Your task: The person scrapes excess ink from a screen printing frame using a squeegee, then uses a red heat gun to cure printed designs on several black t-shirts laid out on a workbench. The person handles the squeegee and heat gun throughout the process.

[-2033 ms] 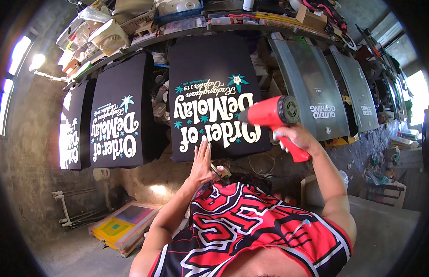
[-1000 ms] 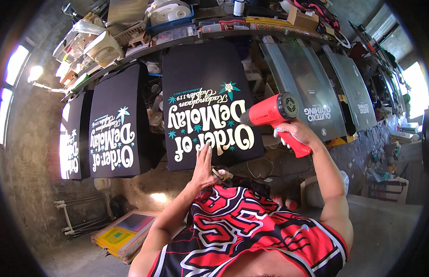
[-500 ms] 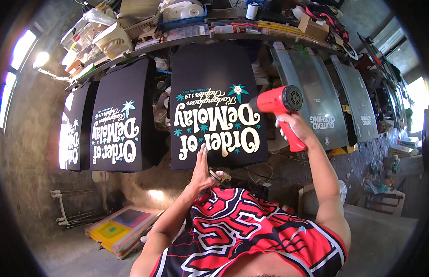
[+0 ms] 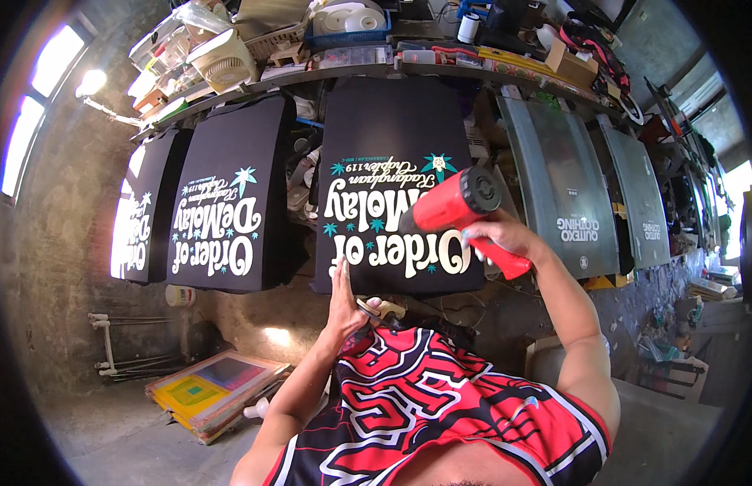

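Observation:
My right hand [image 4: 505, 237] is wrapped round the handle of a red heat gun [image 4: 453, 202]. Its dark nozzle points left, over the right part of a black T-shirt [image 4: 392, 121] laid flat on a board. Cream lettering and green leaf shapes are printed on that shirt, upside down from where I stand. My left hand [image 4: 344, 304] is at the shirt's near edge, fingers stretched out straight and close to the print. A thin dark-edged piece [image 4: 366, 309] shows by its thumb; I cannot tell whether it is held.
Two more printed black shirts [image 4: 218, 146] lie on boards to the left. Grey boards [image 4: 558, 178] stand on the right. A cluttered shelf [image 4: 335, 69] runs along the back. Printing screens [image 4: 222, 393] lie on the floor at lower left, and a lamp [image 4: 93, 83] shines above.
The heat gun has come left and nearer to me, now over the lettering, with its handle tilted more to the right. My left hand stays at the near edge. The whole view has shifted slightly.

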The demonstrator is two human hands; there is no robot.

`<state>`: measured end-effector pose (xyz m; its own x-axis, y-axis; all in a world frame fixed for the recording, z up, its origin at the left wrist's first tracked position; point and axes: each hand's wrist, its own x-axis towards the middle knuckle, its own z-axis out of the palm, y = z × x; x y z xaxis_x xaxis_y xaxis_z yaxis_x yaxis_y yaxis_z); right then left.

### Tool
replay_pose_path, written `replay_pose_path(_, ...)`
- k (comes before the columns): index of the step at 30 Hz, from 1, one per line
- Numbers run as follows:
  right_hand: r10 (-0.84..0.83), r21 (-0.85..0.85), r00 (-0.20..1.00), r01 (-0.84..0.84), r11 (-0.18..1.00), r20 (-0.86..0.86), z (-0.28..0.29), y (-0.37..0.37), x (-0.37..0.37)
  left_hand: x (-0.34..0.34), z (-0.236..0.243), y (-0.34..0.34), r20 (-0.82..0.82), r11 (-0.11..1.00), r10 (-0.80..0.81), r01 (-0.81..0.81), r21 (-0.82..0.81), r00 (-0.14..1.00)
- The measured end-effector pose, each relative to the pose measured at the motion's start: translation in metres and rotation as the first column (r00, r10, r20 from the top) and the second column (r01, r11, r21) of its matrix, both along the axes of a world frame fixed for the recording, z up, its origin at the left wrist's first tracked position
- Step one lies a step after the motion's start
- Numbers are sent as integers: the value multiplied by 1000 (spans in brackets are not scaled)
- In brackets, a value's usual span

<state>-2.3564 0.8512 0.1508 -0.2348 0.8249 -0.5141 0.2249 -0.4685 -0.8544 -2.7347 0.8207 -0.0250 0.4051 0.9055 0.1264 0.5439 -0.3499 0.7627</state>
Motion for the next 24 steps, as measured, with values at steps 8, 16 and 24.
replay_pose_path(8, -151, 233, 988, 143, 962, 15, 1, 26, -32, -20, -3, -4, 48, 992, 123, -121, -40, 991)
replay_pose_path(16, -169, 160, 986, 169, 973, -13, 1, 46, -61, -59, -7, 0, 56, 984, 178, -178, 2, 982)
replay_pose_path(24, 108, 87, 993, -104, 991, -42, 0, 69, -98, -88, -4, 30, 131, 992, 118, -111, -58, 984)
